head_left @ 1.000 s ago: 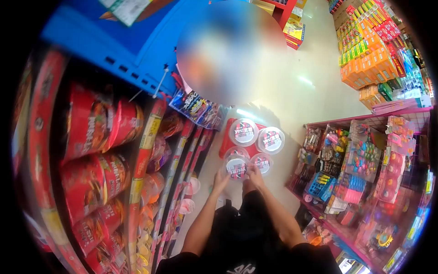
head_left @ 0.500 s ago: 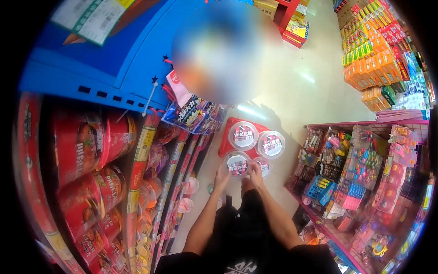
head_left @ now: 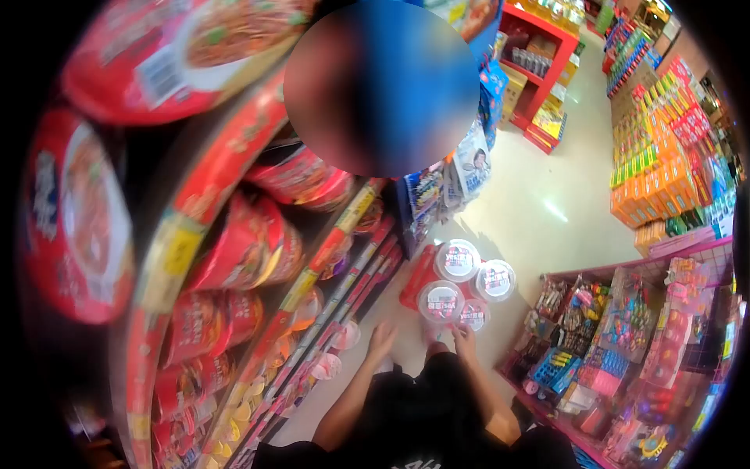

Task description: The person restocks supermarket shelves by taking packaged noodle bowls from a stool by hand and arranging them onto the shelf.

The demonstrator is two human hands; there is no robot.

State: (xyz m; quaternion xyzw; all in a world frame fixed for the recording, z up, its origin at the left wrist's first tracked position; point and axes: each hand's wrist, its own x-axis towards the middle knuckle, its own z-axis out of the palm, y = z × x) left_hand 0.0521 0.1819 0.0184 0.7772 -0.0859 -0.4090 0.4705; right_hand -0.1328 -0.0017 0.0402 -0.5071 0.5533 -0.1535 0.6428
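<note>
Pale, glossy floor (head_left: 539, 207) runs along a shop aisle in the head view, with an instant-noodle shelf (head_left: 180, 242) on one side and a pink-framed rack (head_left: 582, 270) of small packaged goods on the other. Between them we see the noodle tubs (head_left: 441, 301): round and squat, with clear-rimmed lids whose whitish faces carry "yes!" in dark lettering beside pink and black print. We count four, clustered closely over and beside one red base (head_left: 419, 277); whether that is a tray or a stool, we cannot tell. Our left hand (head_left: 383, 339) is loosely open, apart from the tubs on their shelf side. Our right hand (head_left: 464, 341), its fingers narrowly gathered, lies just below the two nearest tubs; we cannot tell whether it touches or grips one. Two large red noodle bowls (head_left: 78, 219) loom at upper left, and past the rack we see stacked orange cartons (head_left: 656, 184), too many to count surely, and one red display unit (head_left: 539, 74).
</note>
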